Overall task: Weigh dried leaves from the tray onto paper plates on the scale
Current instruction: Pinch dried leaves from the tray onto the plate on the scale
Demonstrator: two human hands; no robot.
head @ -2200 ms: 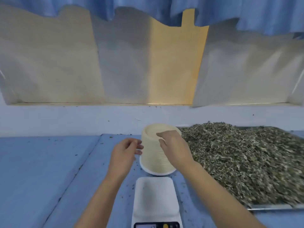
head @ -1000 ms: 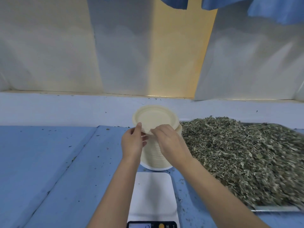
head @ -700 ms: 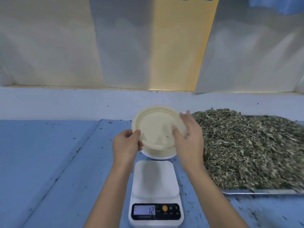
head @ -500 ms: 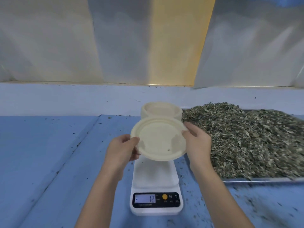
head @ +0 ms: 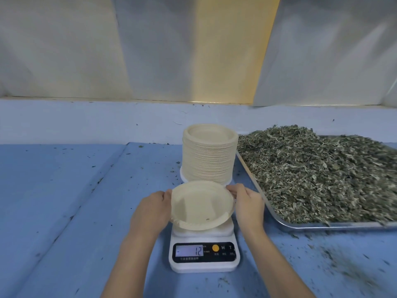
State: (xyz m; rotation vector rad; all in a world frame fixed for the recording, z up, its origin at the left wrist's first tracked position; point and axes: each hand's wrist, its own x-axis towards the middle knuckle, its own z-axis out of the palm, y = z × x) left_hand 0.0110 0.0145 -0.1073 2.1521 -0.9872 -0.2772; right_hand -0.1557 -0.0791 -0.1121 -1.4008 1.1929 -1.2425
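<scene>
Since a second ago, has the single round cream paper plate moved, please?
Yes: the plate came off the tall plate stack, nearer and lower, now over the white digital scale.

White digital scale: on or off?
On: the white digital scale has its display lit, showing 12.

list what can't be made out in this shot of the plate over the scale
Head view, scale: platform mostly hidden by the paper plate; contact between them cannot be told.
Small print under the scale's buttons: too small.
Tray and dried leaves: cut off by the right edge, blurred there.
Left hand and right hand: fingertips hidden behind the plate's rim.
</scene>
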